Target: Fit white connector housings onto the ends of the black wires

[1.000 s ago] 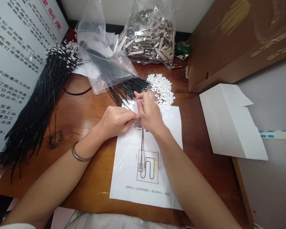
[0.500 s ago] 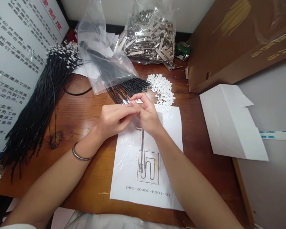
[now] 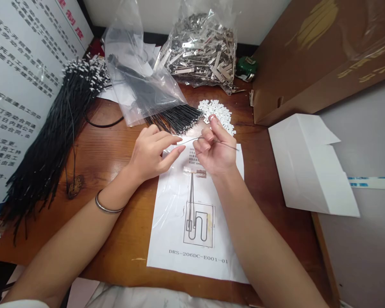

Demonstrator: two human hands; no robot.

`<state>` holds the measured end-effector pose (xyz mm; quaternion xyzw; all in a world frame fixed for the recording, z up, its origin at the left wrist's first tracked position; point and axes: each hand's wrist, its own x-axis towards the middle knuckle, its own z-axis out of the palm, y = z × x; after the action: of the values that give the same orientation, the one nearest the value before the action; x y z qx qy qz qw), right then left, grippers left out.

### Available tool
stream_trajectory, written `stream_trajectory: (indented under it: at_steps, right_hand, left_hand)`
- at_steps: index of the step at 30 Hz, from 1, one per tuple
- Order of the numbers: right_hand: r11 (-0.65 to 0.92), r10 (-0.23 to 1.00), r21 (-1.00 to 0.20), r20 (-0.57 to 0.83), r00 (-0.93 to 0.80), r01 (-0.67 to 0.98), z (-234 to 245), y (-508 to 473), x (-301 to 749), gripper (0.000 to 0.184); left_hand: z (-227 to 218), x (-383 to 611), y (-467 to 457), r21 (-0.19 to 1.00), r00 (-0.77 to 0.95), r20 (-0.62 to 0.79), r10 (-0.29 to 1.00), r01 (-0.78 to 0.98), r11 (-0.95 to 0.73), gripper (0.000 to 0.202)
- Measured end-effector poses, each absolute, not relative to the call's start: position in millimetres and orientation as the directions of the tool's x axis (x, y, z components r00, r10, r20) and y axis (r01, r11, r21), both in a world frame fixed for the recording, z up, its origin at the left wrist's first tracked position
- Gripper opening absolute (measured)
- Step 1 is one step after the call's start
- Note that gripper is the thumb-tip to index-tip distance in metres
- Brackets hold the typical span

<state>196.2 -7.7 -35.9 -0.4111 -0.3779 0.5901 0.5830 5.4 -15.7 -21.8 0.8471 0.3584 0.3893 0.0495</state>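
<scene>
Right hand pinches a thin black wire between thumb and fingers, grip clenched on it, holding it level above the drawing sheet on the table. Left hand sits just beside, fingers extended toward the wire's bare tip, grasping nothing. White connectors lie heaped near the right fingertips, handy beside the loose wire bundle.

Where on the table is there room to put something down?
Bare wood shows between the black wire bundle and the printed sheet, and between that sheet and the white folded paper. It's crowded at the back: bags, the white connectors and both hands.
</scene>
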Motion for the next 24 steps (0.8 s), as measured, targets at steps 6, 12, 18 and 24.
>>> stream_trajectory:
  at_steps: [6,12,18,24]
  right_hand:
    - [0.059,0.998,-0.918,0.043,0.048,-0.393,-57.0,2.7,216.6,0.018]
    - [0.094,0.978,-0.835,-0.024,0.207,-0.542,-63.2,6.4,219.1,0.007]
    - [0.095,0.972,-0.777,-0.063,0.226,-0.623,-60.7,8.3,218.3,0.013]
    - [0.066,0.952,-0.433,-0.242,0.186,-0.899,-32.0,0.0,205.5,0.031]
  left_hand:
    - [-22.2,4.9,-21.6,0.422,0.649,0.544,0.532,0.336,-0.842,0.024]
    - [-5.0,6.8,-29.3,0.715,0.645,0.395,0.654,0.232,-0.66,0.017]
    - [11.3,8.0,-30.5,0.998,0.73,-0.051,0.681,0.069,0.002,0.024]
    - [30.2,-0.4,-29.4,0.9,0.942,-0.226,0.25,0.104,0.423,0.036]
